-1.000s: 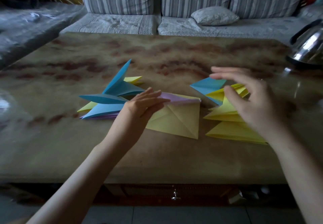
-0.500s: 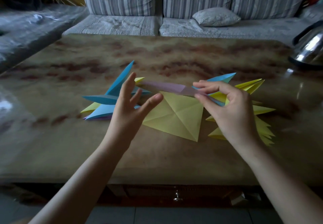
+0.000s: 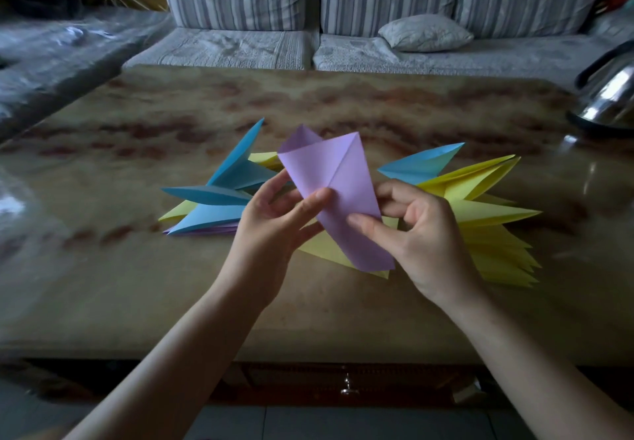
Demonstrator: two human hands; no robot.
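In the middle of the frame both hands hold a purple paper [image 3: 338, 196] up off the table [image 3: 343, 103], tilted so its creased face is turned toward the camera. The left hand [image 3: 274, 220] pinches its left edge, thumb on the front and fingers curled behind. The right hand [image 3: 422, 234] pinches the lower right edge the same way, thumb flat on the front and fingers bent round the back. The paper is already partly folded: a diagonal crease runs down from its upper right corner, and the top left flap curls open. Holding it in the air by two opposite edges probably leaves the flaps free to be turned and lined up for the next fold.

Directly below the hands a yellow sheet [image 3: 329, 251] lies flat on the table. Finished pointed pieces are sorted to either side, likely to leave working room in the centre: a blue pile [image 3: 219, 199] at centre left, with yellow and purple under it, and a yellow pile [image 3: 494, 220] at centre right, topped by one blue piece [image 3: 422, 165]. A metal kettle [image 3: 610, 96] stands at the right edge, well apart from the paper.
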